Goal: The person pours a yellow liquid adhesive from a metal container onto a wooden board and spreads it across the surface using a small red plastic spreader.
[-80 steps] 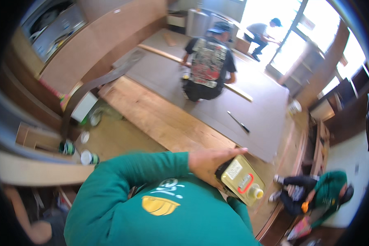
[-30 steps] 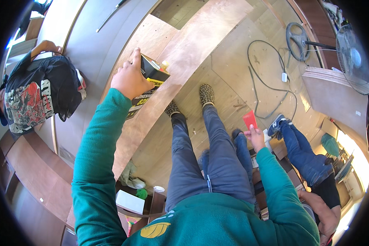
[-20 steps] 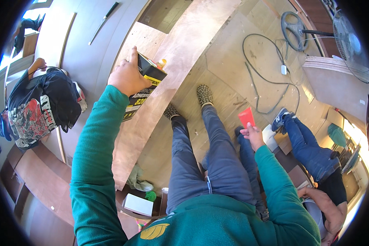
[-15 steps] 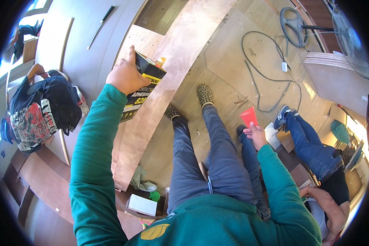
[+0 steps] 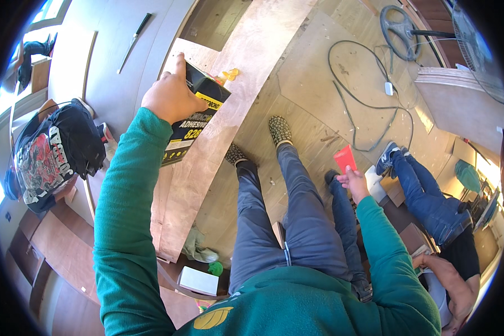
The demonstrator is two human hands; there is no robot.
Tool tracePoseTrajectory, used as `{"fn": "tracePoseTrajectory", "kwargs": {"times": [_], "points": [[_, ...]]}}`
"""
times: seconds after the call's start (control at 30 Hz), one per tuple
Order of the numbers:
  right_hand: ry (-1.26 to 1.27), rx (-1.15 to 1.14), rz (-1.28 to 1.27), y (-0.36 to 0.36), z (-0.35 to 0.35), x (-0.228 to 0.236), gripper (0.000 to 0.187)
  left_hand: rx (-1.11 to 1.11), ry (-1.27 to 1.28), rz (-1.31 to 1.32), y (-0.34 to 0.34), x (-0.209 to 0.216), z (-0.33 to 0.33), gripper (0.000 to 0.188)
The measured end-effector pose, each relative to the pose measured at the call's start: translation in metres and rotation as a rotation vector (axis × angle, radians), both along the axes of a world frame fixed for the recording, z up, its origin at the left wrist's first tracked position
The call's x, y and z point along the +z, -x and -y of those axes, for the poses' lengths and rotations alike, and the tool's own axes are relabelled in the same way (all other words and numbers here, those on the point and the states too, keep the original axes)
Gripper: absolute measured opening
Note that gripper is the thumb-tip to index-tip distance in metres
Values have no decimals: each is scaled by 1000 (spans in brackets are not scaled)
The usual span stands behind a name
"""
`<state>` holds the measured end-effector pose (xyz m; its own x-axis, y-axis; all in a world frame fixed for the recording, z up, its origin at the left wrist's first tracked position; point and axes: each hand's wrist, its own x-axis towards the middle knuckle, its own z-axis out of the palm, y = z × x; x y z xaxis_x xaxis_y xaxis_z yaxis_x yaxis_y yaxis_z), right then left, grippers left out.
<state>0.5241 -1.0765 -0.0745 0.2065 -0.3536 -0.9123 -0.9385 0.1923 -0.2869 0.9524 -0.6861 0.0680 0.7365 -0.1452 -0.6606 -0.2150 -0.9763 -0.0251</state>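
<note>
My left hand [image 5: 172, 99] is closed round a rectangular black-and-yellow glue can [image 5: 191, 127], index finger stretched along its side. The can is tipped over a long pale plywood board [image 5: 252, 59]. From its far end an amber, syrupy liquid [image 5: 229, 74] trails out above or onto the board; I cannot tell if it touches. My right hand [image 5: 354, 182] pinches a flat red spreader [image 5: 345, 157] between thumb and fingers, held up over the floor, well apart from the can.
A long thin tool with a dark handle [image 5: 135, 42] lies on the grey panel at left. One person [image 5: 61, 148] bends at left, another [image 5: 437, 213] at right. A black cable [image 5: 350, 115] loops over the floor near a fan [image 5: 476, 50]. Below the board sits a white box [image 5: 199, 280].
The amber liquid now reaches farther out from the can's mouth. The can has shifted slightly up and right with my left hand. My right hand and the spreader moved a little right.
</note>
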Motion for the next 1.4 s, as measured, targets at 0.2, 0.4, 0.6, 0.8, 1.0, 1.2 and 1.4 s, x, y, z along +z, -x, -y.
{"fn": "tracePoseTrajectory", "kwargs": {"times": [0.2,0.4,0.6,0.8,1.0,1.2,1.4], "points": [[-5,35,-14,6,-10,-6,46,20,-17,-52,19,8,-7,126],[-11,83,-18,-3,-18,-1,47,78,4,-86,34,7,-35,126],[8,135,-34,-25,-28,8,46,119,42,-70,40,6,-60,125],[45,211,29,-68,-56,20,33,104,141,77,67,4,-95,125],[-211,-92,432,-159,-130,34,25,115,415,242,119,-11,-143,117],[-519,-29,611,-264,-204,40,31,90,610,331,144,-19,-172,115],[-574,162,556,-311,-253,36,28,65,750,423,159,-29,-197,108]]}}
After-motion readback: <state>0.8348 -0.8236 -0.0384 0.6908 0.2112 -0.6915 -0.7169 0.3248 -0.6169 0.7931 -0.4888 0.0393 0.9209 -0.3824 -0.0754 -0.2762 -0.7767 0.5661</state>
